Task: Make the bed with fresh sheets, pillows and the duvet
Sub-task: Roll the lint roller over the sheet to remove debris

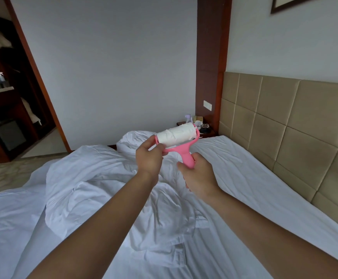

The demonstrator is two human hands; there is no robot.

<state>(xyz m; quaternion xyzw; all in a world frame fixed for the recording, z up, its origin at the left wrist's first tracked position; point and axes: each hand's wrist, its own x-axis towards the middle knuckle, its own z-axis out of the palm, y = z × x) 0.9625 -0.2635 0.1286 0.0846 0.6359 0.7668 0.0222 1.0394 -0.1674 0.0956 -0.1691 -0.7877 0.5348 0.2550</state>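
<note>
I hold a pink lint roller [179, 138] with a white sticky roll above the bed. My right hand [198, 176] grips its pink handle from below. My left hand [149, 158] pinches the left end of the roll with thumb and fingers. Under my arms a crumpled white duvet [107, 198] lies heaped across the middle and left of the bed. A white fitted sheet [254, 178] covers the mattress on the right, wrinkled, up to the headboard. A white pillow [135, 141] lies at the far end of the bed behind the roller.
A beige padded headboard [284, 121] runs along the right. A dark nightstand [200, 127] with small items stands in the far corner. On the left is a dark wooden wardrobe and shelf unit [3, 109], with tiled floor [9, 174] beside the bed.
</note>
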